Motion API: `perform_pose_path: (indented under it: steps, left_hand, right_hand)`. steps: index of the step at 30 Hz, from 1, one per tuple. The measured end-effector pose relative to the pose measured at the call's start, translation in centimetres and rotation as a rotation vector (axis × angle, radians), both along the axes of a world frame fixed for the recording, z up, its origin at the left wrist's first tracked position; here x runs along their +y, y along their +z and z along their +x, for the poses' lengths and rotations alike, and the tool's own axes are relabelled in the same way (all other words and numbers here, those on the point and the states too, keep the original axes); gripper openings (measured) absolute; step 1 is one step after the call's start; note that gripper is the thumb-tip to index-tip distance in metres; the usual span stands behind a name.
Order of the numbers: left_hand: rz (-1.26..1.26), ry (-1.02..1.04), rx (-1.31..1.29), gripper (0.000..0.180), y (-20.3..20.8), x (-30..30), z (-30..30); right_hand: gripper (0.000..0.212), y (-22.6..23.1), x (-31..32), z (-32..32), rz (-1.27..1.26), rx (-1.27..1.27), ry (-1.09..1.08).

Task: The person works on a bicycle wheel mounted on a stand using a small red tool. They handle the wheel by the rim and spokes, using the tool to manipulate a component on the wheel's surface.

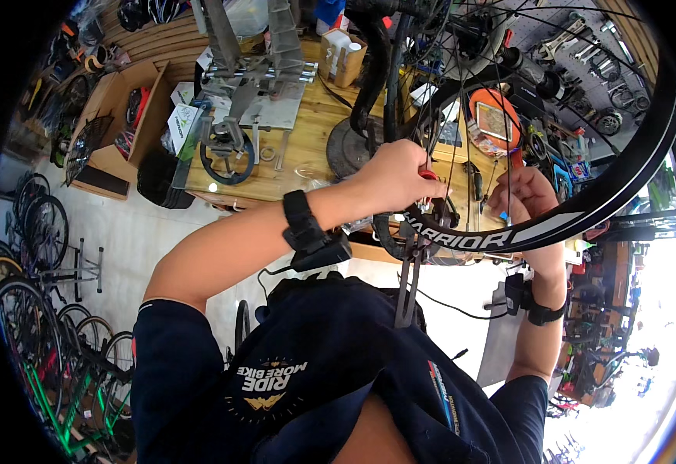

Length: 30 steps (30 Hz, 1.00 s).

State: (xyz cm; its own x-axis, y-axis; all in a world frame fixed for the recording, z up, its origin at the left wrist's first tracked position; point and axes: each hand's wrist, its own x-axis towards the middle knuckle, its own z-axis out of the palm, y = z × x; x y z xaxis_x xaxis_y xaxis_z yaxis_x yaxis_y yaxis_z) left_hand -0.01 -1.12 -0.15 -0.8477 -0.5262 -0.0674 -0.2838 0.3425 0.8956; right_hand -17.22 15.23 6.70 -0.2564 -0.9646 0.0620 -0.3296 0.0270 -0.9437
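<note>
Overhead, a cluttered wooden workbench (314, 131), perhaps in a workshop.

Floor: pale, smooth floor (121, 232) on the left.
Furniture: wooden workbench (314, 131) in the far middle.
Wall: tool pegboard (585, 62) far right.
Left: parked bicycles (36, 232).
Light: bright daylight near right.

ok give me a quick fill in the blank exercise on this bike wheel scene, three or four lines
1. Both hands work at the black rim of a bicycle ____.
2. The left hand grips a small tool whose colour is ____.
3. The right hand has a black strap around its ____.
4. Behind the wheel stands a workbench made of ____.

Missing words: wheel; red; wrist; wood
</note>
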Motion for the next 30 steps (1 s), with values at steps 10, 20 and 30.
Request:
perform_pose_path:
  steps: [10,20,30]
  left_hand:
    - [-0.262,0.076,0.052,0.03,-1.5,-0.6,-1.5]
    - [0.463,-0.277,0.1,0.021,-3.1,-3.9,-0.9]
    - [0.716,-0.585,0.253,0.03,-4.9,-6.2,-0.2]
  right_hand:
    - [0.017,-0.6,3.5,-0.7,-0.001,0.242,0.035]
    - [0.03,-0.3,5.2,1.2,-0.039,-0.106,0.057]
    - [0.061,1.6,3.4,4.7,-0.247,-0.12,0.154]
